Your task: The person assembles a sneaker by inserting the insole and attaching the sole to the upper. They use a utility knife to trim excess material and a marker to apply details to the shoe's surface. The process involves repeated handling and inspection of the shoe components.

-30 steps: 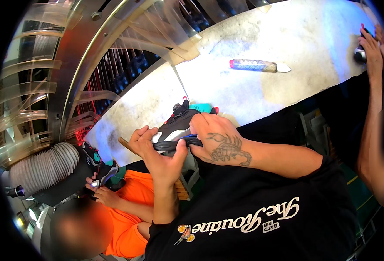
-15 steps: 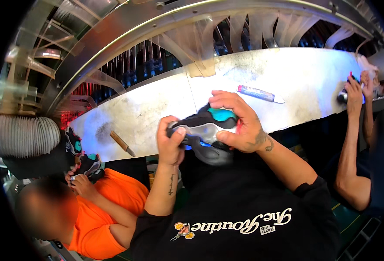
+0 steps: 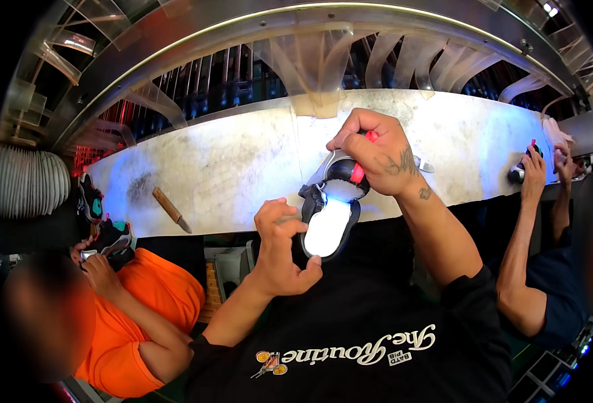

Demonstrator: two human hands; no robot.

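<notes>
A dark shoe [image 3: 353, 225] with red parts is held over the near edge of the worktable. Its broad white face, very bright and framed by a dark rim, is turned up towards me. At its far end, my right hand [image 3: 382, 151] is closed round the part with the red piece. My left hand [image 3: 283, 248] is at the near left side, its thumb tip on the rim and its bent fingers against the side. Beyond my right wrist, a pale tool or tube [image 3: 424, 163] lies mostly hidden on the table.
A wooden-handled knife [image 3: 168, 208] lies on the pale worktable [image 3: 229, 161] to the left. Behind it are rollers under clear plastic strips [image 3: 313, 74]. A person in orange [image 3: 142, 316] handles a shoe [image 3: 113, 238] at left; another person's hands [image 3: 535, 171] hold one at right.
The shoe has turned over, and its white face now shows instead of the grey and turquoise side. My right hand has shifted to its far end; my left hand's fingers have loosened.
</notes>
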